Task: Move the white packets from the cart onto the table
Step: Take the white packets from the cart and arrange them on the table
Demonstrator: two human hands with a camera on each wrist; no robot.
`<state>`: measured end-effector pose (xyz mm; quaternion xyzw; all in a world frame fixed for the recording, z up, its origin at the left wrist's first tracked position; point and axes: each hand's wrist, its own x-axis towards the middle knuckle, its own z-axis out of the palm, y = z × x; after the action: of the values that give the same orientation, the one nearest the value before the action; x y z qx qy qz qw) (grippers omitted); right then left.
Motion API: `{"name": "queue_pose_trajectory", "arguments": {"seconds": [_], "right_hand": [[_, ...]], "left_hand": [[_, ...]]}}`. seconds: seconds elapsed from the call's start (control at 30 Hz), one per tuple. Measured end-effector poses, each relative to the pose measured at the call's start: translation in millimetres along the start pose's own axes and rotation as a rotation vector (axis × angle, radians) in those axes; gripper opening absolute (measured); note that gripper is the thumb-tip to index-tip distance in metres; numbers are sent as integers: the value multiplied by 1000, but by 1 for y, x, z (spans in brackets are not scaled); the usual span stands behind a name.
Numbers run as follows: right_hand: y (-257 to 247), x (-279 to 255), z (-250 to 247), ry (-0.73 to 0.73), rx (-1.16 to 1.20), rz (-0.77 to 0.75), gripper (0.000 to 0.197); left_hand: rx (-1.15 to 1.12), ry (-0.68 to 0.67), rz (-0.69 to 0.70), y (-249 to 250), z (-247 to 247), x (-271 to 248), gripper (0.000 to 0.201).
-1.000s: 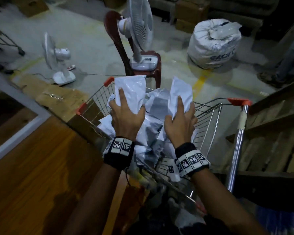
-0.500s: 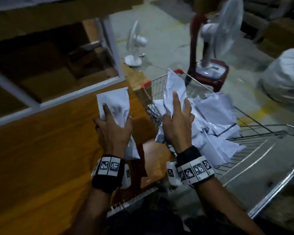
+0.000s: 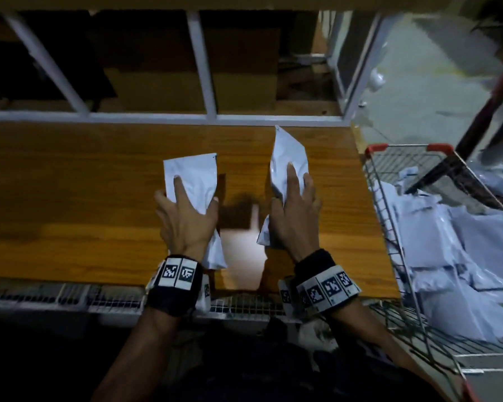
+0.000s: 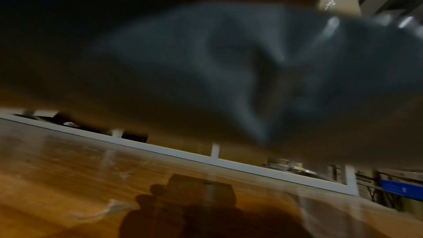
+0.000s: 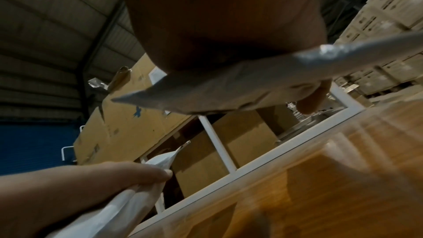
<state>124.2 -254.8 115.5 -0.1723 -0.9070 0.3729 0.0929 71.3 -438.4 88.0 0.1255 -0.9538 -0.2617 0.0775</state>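
- My left hand (image 3: 186, 219) clasps one packet (image 3: 193, 181), my right hand (image 3: 295, 216) another (image 3: 285, 158), mid-frame over the tabletop (image 3: 70, 184).
- Both grips look loose; slick packets could slide to the floor.

Two white packets are held above a wooden table (image 3: 70, 181), one (image 3: 190, 177) gripped by the left hand (image 3: 186, 219), one (image 3: 286, 158) by the right hand (image 3: 295, 216); more packets (image 3: 436, 256) are heaped in the cart (image 3: 389, 216) alongside
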Motion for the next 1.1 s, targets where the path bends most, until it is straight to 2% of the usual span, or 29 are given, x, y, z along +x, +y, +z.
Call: {"name": "queue_pose_trajectory", "arguments": {"seconds": [0.1, 0.27, 0.47, 0.57, 0.73, 0.87, 0.97, 1.1], "right_hand": [[-30, 9, 32, 11, -16, 28, 67], [-77, 35, 78, 66, -50, 28, 66], [-110, 65, 113, 79, -149, 2, 72], [-116, 75, 124, 63, -178, 42, 67], [-115, 91, 142, -1, -191, 71, 72], [-110, 107, 156, -7, -208, 61, 77], [-101, 123, 162, -35, -266, 78, 73], [-91, 134, 168, -52, -296, 128, 70]], "left_hand": [[36, -45, -18, -30, -5, 28, 88], [145, -124, 50, -73, -14, 74, 89], [144, -165, 98, -97, -17, 138, 93], [163, -186, 125, -97, -2, 181, 90], [208, -163, 135, -87, 33, 247, 91], [251, -188, 112, -83, 56, 273, 89], [305, -179, 129, -74, 67, 288, 90], [243, -289, 182, -77, 84, 307, 84]]}}
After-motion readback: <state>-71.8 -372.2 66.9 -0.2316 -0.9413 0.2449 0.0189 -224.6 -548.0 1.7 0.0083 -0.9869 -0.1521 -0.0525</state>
